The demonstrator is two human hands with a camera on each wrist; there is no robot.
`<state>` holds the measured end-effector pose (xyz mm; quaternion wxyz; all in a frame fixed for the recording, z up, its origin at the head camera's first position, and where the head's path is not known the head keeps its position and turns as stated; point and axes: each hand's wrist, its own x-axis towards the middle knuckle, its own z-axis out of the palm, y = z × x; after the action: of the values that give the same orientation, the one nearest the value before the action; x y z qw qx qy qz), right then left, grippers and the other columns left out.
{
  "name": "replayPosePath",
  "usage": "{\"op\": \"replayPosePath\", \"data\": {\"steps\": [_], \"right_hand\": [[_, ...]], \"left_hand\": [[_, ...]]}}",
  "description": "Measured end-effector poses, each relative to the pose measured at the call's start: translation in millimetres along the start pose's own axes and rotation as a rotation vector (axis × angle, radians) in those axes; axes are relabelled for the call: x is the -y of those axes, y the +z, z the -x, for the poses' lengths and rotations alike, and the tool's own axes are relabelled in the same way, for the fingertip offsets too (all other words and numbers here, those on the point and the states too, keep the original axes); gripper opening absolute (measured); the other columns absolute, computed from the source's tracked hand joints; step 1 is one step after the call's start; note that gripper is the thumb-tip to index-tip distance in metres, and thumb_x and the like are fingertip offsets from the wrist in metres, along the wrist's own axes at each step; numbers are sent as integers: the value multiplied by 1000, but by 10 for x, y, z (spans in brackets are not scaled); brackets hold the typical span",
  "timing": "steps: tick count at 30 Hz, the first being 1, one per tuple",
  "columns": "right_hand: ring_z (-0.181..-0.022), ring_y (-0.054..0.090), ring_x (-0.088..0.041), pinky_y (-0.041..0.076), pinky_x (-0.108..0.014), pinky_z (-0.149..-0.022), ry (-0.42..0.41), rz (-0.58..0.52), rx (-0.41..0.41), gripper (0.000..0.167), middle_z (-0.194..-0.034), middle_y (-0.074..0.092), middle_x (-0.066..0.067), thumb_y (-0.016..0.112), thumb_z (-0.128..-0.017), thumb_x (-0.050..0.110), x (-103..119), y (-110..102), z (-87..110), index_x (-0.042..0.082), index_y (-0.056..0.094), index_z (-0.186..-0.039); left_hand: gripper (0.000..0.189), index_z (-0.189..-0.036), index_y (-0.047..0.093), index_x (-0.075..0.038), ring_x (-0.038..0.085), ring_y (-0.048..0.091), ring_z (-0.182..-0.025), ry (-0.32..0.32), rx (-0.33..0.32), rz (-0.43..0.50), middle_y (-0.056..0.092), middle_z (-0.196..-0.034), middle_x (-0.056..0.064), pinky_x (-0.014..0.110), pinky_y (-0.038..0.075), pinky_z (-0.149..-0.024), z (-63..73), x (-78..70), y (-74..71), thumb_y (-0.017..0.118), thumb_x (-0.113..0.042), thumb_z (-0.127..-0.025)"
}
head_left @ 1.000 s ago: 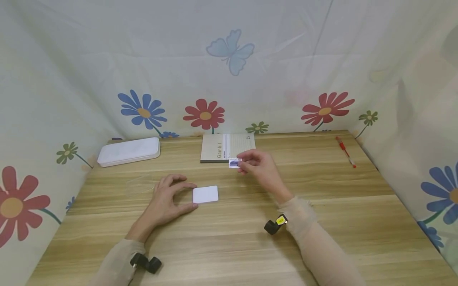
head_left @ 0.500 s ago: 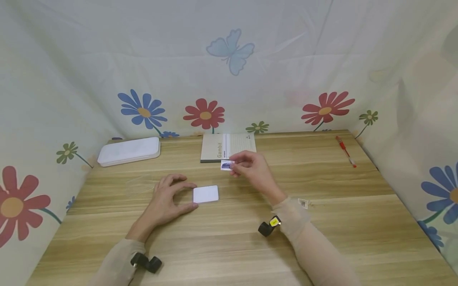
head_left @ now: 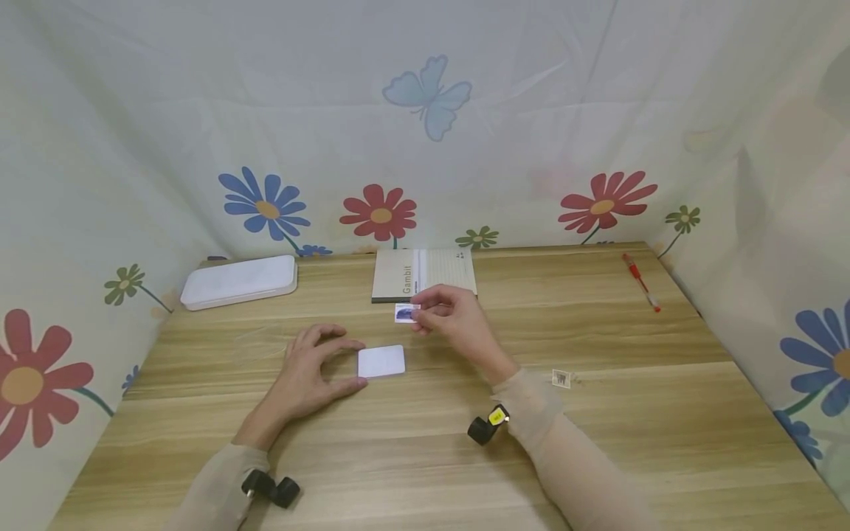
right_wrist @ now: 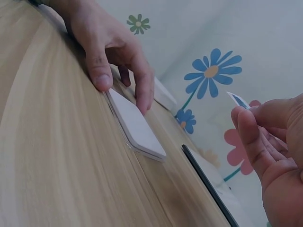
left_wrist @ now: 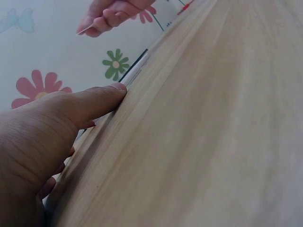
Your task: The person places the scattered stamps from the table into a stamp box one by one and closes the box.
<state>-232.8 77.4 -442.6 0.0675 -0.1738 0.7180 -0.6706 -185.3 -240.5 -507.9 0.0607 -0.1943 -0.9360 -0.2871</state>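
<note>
My right hand (head_left: 446, 321) pinches a small stamp (head_left: 403, 313) with a blue picture and white border between thumb and index finger. In the right wrist view the stamp (right_wrist: 238, 100) is held tilted, raised above the table. The left hand (head_left: 307, 375) rests on the table and grips the left end of a small white card stack (head_left: 381, 361), thumb at the near corner, index finger at the far one. The stack has rounded corners; a thin clear edge shows beneath it in the right wrist view.
Behind the hands lies a Gambit notebook (head_left: 392, 276). A white pencil case (head_left: 239, 282) stands at the back left, near a clear plastic lid (head_left: 259, 345). On the right are a red pen (head_left: 641, 282) and a second stamp (head_left: 561, 379) flat on the table.
My right hand has carried the blue stamp left and slightly nearer, towards the card stack. Its sleeve has uncovered the other stamp on the table. The left hand stays put.
</note>
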Motion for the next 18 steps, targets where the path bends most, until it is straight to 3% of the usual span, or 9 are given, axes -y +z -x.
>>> {"op": "replayPosePath", "data": {"steps": [5, 13, 18], "right_hand": [[-98, 74, -57, 66, -56, -88, 18, 2, 23, 19, -106, 77, -16, 78, -104, 3, -2, 100, -4, 1, 76, -123], [-90, 76, -44, 67, -44, -80, 14, 4, 68, 19, -104, 78, -16, 79, -103, 2, -68, 240, -15, 2, 77, -122], [-83, 77, -28, 67, -41, -77, 24, 31, 116, 18, -100, 77, -15, 78, -103, 3, -162, 346, 8, 2, 77, -121]], "left_hand": [[59, -136, 78, -36, 40, 39, -150, 0, 3, -3, 54, -157, 9, 67, 24, -120, -2, 0, -1, 94, -60, -85], [59, -136, 77, -37, 41, 38, -151, -1, 6, -2, 53, -158, 9, 70, 23, -122, -5, -6, -8, 92, -63, -86], [59, -137, 77, -36, 41, 39, -150, 4, 6, -3, 54, -157, 10, 69, 23, -121, 2, -11, -12, 93, -62, -86]]}}
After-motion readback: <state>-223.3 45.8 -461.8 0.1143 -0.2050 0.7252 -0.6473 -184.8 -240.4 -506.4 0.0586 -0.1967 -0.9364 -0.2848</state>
